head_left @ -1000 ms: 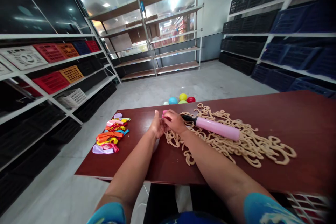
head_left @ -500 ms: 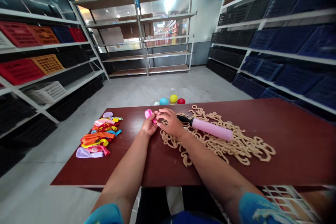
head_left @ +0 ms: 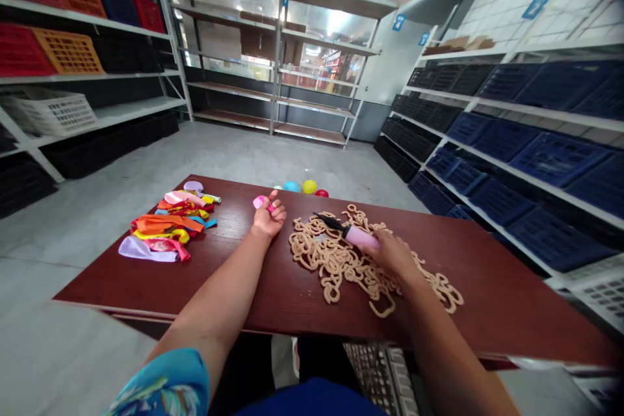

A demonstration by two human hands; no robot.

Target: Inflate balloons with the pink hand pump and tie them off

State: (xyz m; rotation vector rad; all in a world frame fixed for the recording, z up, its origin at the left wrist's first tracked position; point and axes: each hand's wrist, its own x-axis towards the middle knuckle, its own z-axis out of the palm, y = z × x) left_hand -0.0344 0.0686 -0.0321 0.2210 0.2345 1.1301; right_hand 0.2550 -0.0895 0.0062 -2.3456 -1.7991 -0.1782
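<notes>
My left hand [head_left: 268,218] rests on the dark red table [head_left: 302,292] with its fingers closed on a small pink balloon [head_left: 260,202]. My right hand [head_left: 394,253] lies over the body of a pink hand pump [head_left: 359,236], fingers wrapped on it. The pump's black nozzle [head_left: 325,221] points left toward my left hand. Pump and right hand sit on a heap of tan looped cord [head_left: 341,260].
A pile of flat balloons in several colours [head_left: 166,227] lies at the table's left. Three inflated balloons [head_left: 308,187] lie on the floor beyond the far edge. Shelving with crates lines both sides [head_left: 511,136] and the back. A white crate [head_left: 599,289] stands at the right.
My right hand left the pink balloon and moved right onto the pump. My left hand kept the balloon. The view turned right and tilted up.
</notes>
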